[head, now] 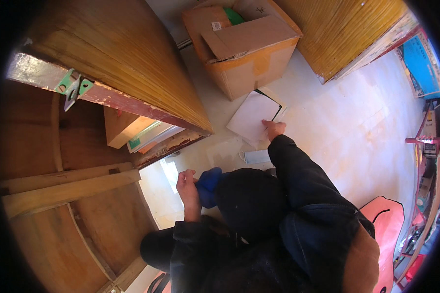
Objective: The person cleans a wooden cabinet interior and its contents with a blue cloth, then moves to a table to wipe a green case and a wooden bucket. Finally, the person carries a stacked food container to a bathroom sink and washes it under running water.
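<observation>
On the floor ahead, a loose stack of white papers with a dark-edged folder or notebook beneath lies beside a cardboard box. My right hand grips the stack at its near right edge, thumb side on the top sheet. Just below the papers rests a pale blue face mask with a white ear loop. My left hand is raised near my knee with curled fingers, close to a crumpled blue cloth. Whether its fingers touch or hold the cloth cannot be told.
The open cardboard box holds something green. A wooden cabinet door with a metal latch juts in at left, by a shelf with books or folders. Another wooden panel stands upper right. A pink padded item and cluttered rack are at right.
</observation>
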The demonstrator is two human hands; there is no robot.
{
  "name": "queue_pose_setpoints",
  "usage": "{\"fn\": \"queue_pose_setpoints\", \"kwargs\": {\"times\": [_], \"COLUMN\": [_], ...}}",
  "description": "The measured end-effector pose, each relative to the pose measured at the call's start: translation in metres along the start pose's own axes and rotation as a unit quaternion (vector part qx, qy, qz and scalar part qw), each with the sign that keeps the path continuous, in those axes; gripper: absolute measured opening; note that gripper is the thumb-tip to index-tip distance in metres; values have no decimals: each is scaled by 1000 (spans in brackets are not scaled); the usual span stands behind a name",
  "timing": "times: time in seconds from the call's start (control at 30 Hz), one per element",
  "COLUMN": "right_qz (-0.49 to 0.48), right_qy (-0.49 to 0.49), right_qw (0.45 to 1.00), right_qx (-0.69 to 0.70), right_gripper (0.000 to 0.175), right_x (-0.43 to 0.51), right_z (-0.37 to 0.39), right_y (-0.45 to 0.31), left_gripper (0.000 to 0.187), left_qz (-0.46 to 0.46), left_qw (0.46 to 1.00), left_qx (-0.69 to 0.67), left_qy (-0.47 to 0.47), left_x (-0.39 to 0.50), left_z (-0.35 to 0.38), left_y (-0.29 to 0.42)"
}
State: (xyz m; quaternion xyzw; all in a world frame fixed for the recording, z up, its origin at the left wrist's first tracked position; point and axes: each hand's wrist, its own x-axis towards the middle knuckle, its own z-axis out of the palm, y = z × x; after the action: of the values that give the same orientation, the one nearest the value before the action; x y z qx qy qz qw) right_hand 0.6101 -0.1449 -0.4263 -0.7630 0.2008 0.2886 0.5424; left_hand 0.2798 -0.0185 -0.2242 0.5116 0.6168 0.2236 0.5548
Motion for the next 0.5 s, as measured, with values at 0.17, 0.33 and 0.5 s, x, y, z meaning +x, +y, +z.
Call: {"fn": "queue_pose_setpoints", "kwargs": {"times": [0.17, 0.33, 0.5], "right_qz": [52, -78, -218], "right_qy": [-104, -339, -351], "right_qw": [993, 936, 718], "right_qx": [20, 57, -561], "right_gripper": [39, 36, 79], "right_x": [11, 6, -3], "right_z": [-34, -88, -87], "right_y": [-20, -78, -81], "left_gripper": [23, 19, 18], "left_qz": [30, 44, 53], "left_qw": [999, 999, 998], "left_qx": [9, 8, 13], "left_qy": [-23, -26, -35], "left_x": [0, -9, -6], "left_z": [6, 11, 10], "left_y": [-1, 11, -10]}}
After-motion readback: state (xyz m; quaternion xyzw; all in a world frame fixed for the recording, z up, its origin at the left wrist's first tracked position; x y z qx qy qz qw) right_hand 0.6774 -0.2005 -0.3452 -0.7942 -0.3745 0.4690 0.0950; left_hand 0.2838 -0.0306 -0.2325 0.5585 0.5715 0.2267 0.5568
